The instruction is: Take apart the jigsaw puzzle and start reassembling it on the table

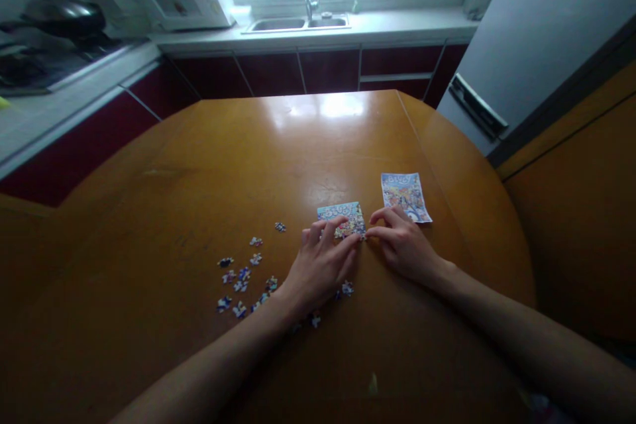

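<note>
A partly assembled jigsaw puzzle (352, 212) with a colourful picture lies flat on the wooden table. My left hand (320, 268) rests over its lower left part, fingers bent and apart, covering some of it. The left thumb tip touches the puzzle's lower right corner. My right hand (405, 245) comes from the right, its thumb tip against a small puzzle piece (363, 236) at that same corner; its index finger stays apart above the thumb. Loose puzzle pieces (243, 273) lie scattered left of my left hand, and another loose piece (347, 288) lies below it. My left forearm hides some pieces.
A printed picture sheet (406, 193) lies just beyond my right hand. The wooden table (278, 159) has a rounded edge. Past it are a counter with a sink (278, 24), a microwave (176, 0), a wok (64, 16) on the stove, and a fridge (536, 33).
</note>
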Demonstrator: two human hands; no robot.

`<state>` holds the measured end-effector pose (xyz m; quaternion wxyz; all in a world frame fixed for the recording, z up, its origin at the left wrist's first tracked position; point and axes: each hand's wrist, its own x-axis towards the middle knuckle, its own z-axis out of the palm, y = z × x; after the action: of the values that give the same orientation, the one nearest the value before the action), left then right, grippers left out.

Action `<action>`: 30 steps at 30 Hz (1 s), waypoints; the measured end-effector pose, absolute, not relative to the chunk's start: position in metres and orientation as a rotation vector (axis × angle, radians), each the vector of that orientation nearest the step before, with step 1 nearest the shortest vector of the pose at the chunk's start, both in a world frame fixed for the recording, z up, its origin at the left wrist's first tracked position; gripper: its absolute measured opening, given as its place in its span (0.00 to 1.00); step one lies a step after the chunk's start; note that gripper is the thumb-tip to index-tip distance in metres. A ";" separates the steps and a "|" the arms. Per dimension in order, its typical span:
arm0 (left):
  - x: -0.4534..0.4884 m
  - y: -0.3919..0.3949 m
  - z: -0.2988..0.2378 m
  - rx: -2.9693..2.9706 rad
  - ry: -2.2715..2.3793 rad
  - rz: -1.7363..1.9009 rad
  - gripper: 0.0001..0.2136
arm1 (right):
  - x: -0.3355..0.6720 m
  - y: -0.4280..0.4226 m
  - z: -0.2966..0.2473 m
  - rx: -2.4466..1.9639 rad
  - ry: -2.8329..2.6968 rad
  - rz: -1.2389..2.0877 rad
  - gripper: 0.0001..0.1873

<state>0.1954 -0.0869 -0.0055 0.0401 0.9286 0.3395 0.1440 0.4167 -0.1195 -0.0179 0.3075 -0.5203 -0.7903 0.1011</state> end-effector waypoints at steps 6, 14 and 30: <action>0.194 -0.085 -0.010 2.860 1.008 0.495 0.17 | 0.411 -0.120 -0.013 -1.448 -2.134 0.269 0.12; 0.197 -0.083 -0.011 2.829 1.023 0.453 0.16 | 0.403 -0.119 -0.014 -1.484 -2.073 0.318 0.12; 0.188 -0.073 0.014 2.648 1.250 0.744 0.13 | 0.408 -0.116 -0.011 -1.451 -1.731 0.301 0.14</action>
<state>0.1881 -0.0730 0.0137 0.0600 0.8750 0.4128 0.2458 0.4084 -0.1156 -0.0107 0.4179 -0.5785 -0.6901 0.1199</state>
